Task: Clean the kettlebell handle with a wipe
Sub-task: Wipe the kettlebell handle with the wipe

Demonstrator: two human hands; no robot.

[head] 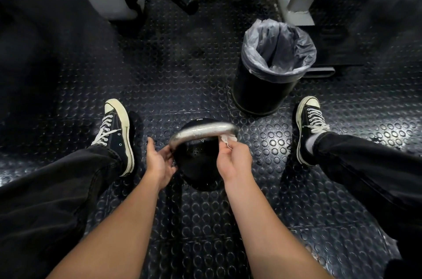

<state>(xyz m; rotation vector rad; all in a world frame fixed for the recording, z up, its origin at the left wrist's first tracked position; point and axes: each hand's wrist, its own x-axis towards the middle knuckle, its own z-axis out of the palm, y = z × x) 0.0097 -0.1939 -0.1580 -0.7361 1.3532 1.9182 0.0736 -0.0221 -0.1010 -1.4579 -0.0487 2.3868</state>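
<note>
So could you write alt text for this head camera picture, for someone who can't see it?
Seen from above, a seated person's right hand presses a white wipe against the silver handle of a black kettlebell, while the left hand steadies the handle's other end. A lined black bin stands nearby on the studded rubber floor.

The kettlebell handle [203, 129] is shiny silver metal, and its ball [198, 164] is smooth black. The floor [182, 73] is bumpy black rubber. The bin [262, 91] is glossy, with a thin crinkly plastic bag [278, 48].
</note>
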